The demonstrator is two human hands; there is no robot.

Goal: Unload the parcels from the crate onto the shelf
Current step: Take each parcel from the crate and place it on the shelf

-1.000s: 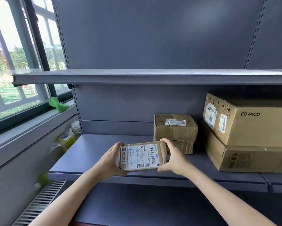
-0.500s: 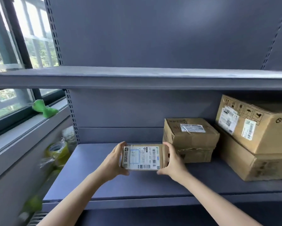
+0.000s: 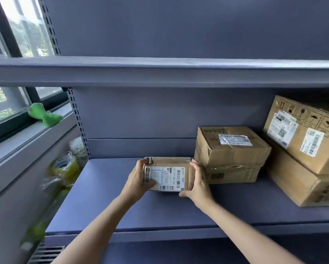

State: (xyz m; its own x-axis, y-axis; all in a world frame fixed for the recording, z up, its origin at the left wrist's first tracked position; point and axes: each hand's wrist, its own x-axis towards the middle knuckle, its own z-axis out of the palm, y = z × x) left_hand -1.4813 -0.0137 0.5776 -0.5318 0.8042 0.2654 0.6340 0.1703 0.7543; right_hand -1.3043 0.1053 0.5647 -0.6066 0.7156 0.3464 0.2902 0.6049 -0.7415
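A small brown parcel (image 3: 169, 173) with a white barcode label stands on the grey shelf board (image 3: 106, 199), just left of a medium cardboard box (image 3: 230, 153). My left hand (image 3: 139, 181) grips the parcel's left end, thumb on the label. On its right end, my right hand (image 3: 199, 184) holds it with fingers curled over the top edge. Whether the parcel rests fully on the board I cannot tell. The crate is out of view.
Two large stacked boxes (image 3: 304, 155) fill the shelf's right side. An upper shelf board (image 3: 160, 71) hangs overhead. A green toy (image 3: 45, 115) lies on the window sill at left, with tape rolls (image 3: 64, 166) below it beside the shelf upright.
Both hands carried the small parcel forward from the shelf's front edge deeper onto the board, up beside the medium box. The view moved closer to the shelf.
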